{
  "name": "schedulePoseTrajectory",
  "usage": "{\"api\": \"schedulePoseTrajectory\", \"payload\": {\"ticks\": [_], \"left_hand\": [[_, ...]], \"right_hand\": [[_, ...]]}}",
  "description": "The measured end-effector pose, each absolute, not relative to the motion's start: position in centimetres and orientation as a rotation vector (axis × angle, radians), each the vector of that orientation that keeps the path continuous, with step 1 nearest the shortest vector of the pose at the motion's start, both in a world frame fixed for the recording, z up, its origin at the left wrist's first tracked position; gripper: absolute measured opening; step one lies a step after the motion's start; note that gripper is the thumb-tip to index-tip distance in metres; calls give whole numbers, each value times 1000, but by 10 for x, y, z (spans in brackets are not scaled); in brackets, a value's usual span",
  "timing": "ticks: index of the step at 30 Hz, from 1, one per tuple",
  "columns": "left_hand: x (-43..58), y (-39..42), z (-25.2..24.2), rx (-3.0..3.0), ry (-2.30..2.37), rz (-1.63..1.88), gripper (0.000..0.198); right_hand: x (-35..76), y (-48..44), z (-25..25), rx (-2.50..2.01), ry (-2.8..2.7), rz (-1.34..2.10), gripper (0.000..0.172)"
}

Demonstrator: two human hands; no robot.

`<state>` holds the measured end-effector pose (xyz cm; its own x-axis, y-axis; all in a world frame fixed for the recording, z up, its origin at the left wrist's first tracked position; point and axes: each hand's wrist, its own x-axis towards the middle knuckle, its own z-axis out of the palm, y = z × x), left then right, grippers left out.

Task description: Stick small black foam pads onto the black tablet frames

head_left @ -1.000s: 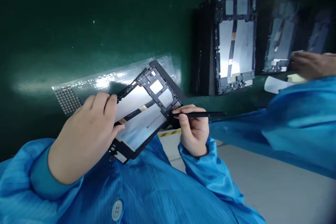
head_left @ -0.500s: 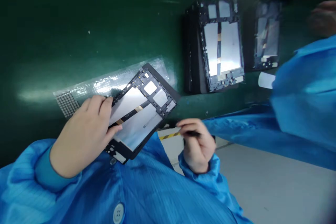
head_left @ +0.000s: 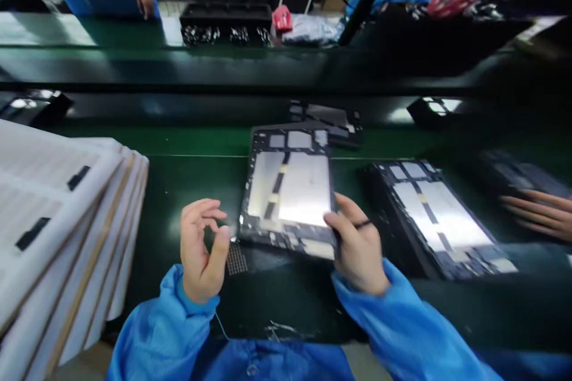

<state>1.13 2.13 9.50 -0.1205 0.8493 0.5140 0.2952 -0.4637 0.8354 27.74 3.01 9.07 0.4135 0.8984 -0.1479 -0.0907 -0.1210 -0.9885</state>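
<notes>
My right hand [head_left: 360, 244] grips the lower right corner of a tablet-like frame [head_left: 304, 181] with silvery panels and a dark strip down its middle. The thumb lies on its face, and a thin dark item shows between the fingers. To the left of the frame, my left hand [head_left: 203, 250] is raised with fingers curled and apart from the thumb, holding nothing visible. A sheet of small dark squares [head_left: 236, 259] lies on the green surface between my hands, partly under the frame.
A stack of similar frames [head_left: 447, 220] stands at right, another frame [head_left: 353, 131] behind. White padded sheets [head_left: 102, 214] are piled at left. Another person's hand [head_left: 540, 214] touches a blurred frame at far right. A black tray [head_left: 226, 18] is across the bench.
The view has tilted up and shows more of the bench. My left hand has let go of the frame; my right hand has come to grip it, and it is more upright.
</notes>
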Motion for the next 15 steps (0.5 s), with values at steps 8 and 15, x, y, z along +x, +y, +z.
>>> {"api": "schedulePoseTrajectory", "payload": {"ticks": [8, 15], "left_hand": [[-3, 39, 74, 1673, 1395, 1668, 25], [9, 16, 74, 1635, 1298, 1506, 29]], "right_hand": [[98, 298, 88, -1382, -1248, 1216, 41], [251, 334, 110, -1817, -1653, 666, 41]]}}
